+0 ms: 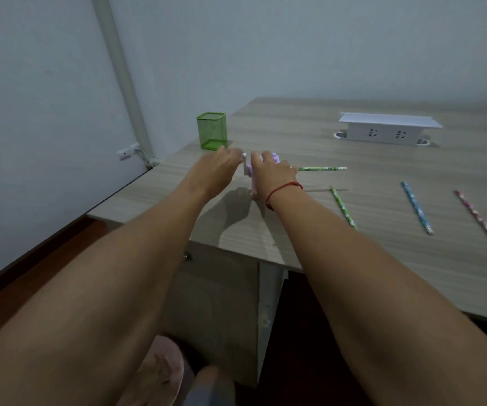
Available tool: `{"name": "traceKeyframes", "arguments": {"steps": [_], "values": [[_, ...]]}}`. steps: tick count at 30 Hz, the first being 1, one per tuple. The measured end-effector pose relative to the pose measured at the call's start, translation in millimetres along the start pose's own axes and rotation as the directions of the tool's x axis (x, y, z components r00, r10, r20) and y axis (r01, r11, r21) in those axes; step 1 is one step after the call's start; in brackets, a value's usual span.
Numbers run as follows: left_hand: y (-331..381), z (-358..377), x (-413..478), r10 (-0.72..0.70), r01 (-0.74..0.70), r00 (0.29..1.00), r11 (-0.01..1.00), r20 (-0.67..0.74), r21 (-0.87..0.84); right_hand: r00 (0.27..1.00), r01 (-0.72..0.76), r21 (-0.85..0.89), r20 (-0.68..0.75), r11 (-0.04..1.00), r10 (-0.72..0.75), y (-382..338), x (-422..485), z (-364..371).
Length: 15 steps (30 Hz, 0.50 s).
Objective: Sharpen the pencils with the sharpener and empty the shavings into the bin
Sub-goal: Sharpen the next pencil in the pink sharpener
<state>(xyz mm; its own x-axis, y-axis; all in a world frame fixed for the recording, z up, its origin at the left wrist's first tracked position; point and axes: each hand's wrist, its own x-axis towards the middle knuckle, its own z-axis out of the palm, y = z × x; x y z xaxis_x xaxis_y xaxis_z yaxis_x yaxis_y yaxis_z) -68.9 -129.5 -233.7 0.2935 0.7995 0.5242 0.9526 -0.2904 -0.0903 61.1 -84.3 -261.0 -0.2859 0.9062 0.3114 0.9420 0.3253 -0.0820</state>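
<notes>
So the purple crank sharpener point(274, 157) sits on the worktop point(295, 127) near its left edge, right hand point(273, 172) clamped over it, left hand point(221, 167) pinching its crank. A green pencil point(322, 169) pokes out its right side. Second green pencil point(343, 208), blue pencil point(416, 208), pink pencil point(479, 219) lie further right; green mesh cup point(212, 131) behind.

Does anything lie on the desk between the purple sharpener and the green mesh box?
No object lies on the wooden desk between the purple plastic crank sharpener and the square green mesh box. Only the left hand, at the sharpener's crank, reaches across that gap; the right hand grips the sharpener's body.
</notes>
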Motion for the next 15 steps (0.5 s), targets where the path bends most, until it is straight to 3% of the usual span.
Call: {"name": "traceKeyframes", "arguments": {"steps": [5, 15], "values": [[10, -6, -21, 0.036, -0.035, 0.998, 0.999, 0.054, -0.022, 1.0, -0.015, -0.009, 0.014, 1.0, 0.015, -1, 3, 4], [16, -1, -24, -0.047, 0.05, 0.976, 0.999, 0.212, -0.008, 0.996, -0.033, 0.028, 0.08, 0.999, 0.031, -1, 4, 1]]}}
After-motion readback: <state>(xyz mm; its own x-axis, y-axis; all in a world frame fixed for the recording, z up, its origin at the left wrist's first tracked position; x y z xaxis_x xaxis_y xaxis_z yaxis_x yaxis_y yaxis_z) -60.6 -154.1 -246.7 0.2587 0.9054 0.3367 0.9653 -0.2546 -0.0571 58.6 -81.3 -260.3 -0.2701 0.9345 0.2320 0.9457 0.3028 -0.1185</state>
